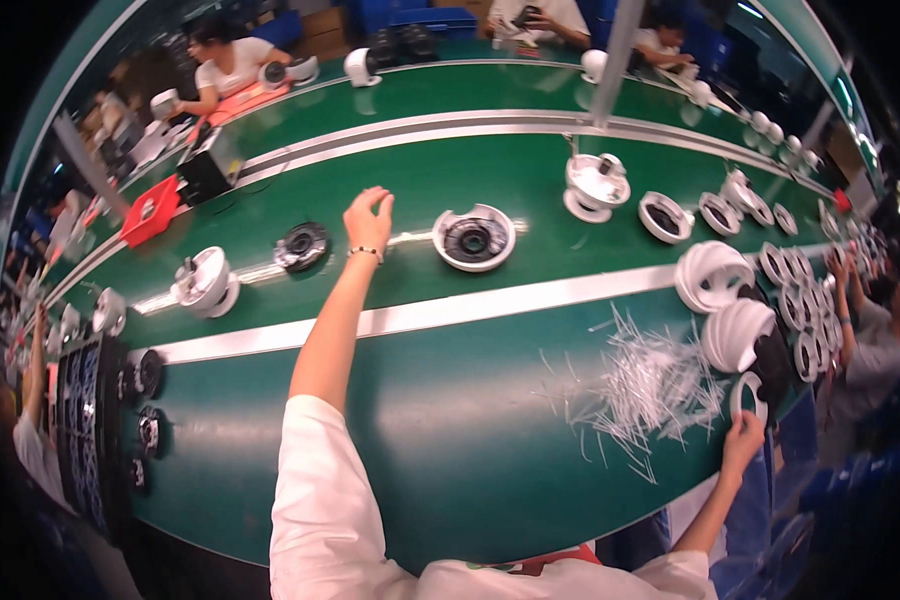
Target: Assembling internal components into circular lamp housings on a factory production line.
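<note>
My left hand [368, 218] reaches out over the green conveyor belt, fingers loosely bent with a small gap at the thumb, and no item shows in it. Just left of it lies a round black part [301, 247]. To its right sits a white round housing [474, 238] with a black part inside and a notch in its rim. At the right end of the near table, my right hand [743, 440] grips a white ring [748, 396] by its lower edge. Stacked white rings [738, 335] stand just beyond that hand, beside a dark bundle.
Thin clear-white strips [642, 385] lie heaped on the table. A black rack [82, 420] with round parts stands at the left. White housings [207, 283] ride the belt. A red tray [150, 212] and black box [210, 168] sit beyond. Other people work across and at both sides.
</note>
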A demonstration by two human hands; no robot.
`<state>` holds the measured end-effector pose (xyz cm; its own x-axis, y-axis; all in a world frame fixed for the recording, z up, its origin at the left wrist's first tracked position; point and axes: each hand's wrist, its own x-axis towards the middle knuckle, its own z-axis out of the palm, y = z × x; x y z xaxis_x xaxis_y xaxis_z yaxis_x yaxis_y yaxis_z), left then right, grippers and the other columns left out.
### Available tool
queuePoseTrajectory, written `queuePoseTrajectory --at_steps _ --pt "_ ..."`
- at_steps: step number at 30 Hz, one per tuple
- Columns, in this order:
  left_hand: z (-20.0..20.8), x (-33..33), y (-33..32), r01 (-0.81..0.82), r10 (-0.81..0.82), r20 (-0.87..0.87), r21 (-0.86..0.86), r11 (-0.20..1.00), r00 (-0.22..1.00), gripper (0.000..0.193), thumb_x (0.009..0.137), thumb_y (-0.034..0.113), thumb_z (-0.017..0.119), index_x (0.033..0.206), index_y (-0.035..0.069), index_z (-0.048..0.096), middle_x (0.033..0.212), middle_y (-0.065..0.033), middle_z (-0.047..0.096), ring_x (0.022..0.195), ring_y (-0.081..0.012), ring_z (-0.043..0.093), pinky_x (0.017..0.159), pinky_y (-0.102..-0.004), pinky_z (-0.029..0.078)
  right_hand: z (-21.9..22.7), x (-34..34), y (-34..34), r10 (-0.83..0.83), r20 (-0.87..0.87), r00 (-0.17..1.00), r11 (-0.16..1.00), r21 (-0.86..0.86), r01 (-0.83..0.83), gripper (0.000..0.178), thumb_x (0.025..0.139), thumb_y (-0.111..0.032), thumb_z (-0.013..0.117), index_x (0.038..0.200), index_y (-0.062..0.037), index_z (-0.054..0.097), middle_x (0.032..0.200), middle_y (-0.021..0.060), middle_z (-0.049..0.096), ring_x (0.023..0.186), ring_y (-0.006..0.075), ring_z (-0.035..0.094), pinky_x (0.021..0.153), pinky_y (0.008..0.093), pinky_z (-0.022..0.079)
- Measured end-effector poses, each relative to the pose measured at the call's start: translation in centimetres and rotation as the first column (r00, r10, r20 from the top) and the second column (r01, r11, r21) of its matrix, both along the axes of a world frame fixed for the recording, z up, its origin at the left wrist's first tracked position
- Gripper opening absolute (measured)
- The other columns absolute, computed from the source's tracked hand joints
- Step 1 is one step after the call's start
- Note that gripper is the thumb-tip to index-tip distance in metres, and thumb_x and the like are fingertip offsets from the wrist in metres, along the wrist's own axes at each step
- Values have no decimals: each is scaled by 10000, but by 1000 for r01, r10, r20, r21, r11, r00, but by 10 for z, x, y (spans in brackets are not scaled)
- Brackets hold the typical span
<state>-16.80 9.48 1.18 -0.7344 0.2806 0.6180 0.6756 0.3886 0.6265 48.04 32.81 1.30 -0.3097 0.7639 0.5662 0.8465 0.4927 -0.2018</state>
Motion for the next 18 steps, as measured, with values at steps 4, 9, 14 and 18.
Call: queuePoseTrajectory --at_steps 4,9,14,18 --pt "8 -44 -69 -526 451 -273 -487 697 850 445 732 205 592 1140 83 463 1043 -98 552 1066 -256 463 944 -327 315 44 -31 -53 -29 -174 984 998 50 39 81 754 -6 526 807 41 565 813 140 588 741 288 568 681 323 437" --pt "-10 -89 -135 -132 440 278 -702 700 854 612 700 256 620 1211 52 352 1116 -185 499 1047 -323 472 887 -374 388 95 -119 -125 479 -165 862 872 197 -447 62 740 3 544 776 52 553 786 150 590 710 279 574 651 325 449" --pt "10 -42 -110 -220 521 350 -625 749 779 615 642 185 662 1171 31 389 1073 -207 515 952 -310 537 787 -390 461 77 -186 -193 954 -201 221 230 21 -973 97 662 -15 621 749 -5 580 802 97 607 675 207 575 639 330 489" --pt "1 -28 -124 -14 150 853 -165 986 500 444 684 81 602 1082 -9 428 995 -139 541 843 -244 565 620 -421 521 51 -203 -226 965 -259 -51 -100 -180 -979 145 646 -8 603 786 18 575 937 102 577 795 222 558 728 317 459"
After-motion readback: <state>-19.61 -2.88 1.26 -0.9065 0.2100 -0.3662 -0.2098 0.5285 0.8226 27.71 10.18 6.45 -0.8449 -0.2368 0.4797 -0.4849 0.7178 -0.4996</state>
